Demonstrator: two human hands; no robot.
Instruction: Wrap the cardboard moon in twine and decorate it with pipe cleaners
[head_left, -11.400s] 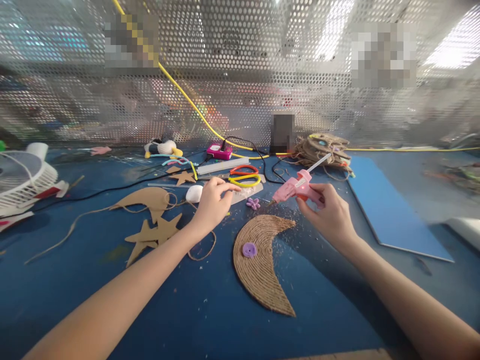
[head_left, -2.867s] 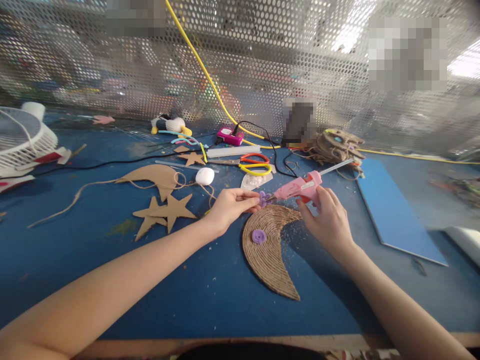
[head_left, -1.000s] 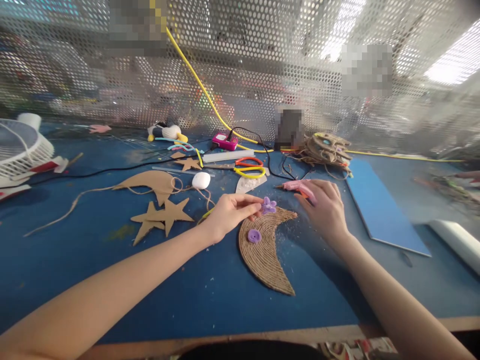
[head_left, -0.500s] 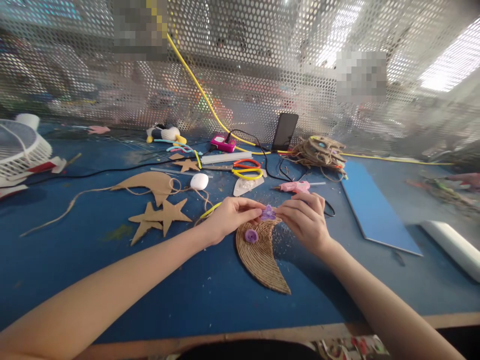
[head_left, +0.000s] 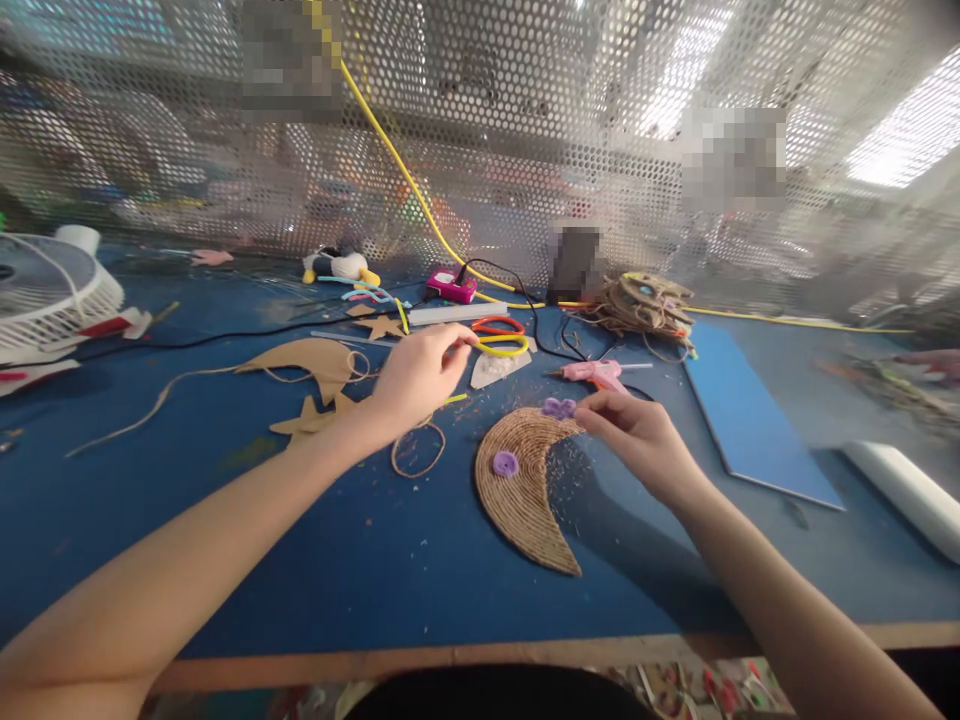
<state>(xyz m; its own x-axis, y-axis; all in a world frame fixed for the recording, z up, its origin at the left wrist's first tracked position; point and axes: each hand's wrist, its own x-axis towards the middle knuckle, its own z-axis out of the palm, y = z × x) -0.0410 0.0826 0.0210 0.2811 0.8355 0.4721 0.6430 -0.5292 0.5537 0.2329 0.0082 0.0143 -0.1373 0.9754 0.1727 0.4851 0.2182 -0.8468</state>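
Observation:
My right hand [head_left: 637, 435] is closed, pinching a small purple flower [head_left: 559, 407] between thumb and fingertips. The flower is just over the upper tip of a crescent moon covered in coiled twine [head_left: 514, 505]. A purple rolled rosette [head_left: 505, 464] sits on the moon's left part. Further left, my left hand [head_left: 424, 380] is by the scissors [head_left: 504, 345] with orange and yellow handles, its fingers slightly bent and apart. Its fingertips are at the handle's edge; whether they touch is unclear. The hand hides the blades. A pink glue gun [head_left: 592, 371] lies beyond my right hand.
Cardboard stars [head_left: 304, 425] and a cardboard crescent [head_left: 300, 360] lie left, with loose twine [head_left: 418, 474]. Behind are a pink box with a plug [head_left: 452, 287], a twine bundle [head_left: 645, 305] and perforated metal [head_left: 480, 150]. A blue board [head_left: 754, 420] is right, a white fan [head_left: 52, 290] far left.
My left hand has let go of the purple flower and moved up and left to the scissors. My right hand keeps the flower, slightly further right and up.

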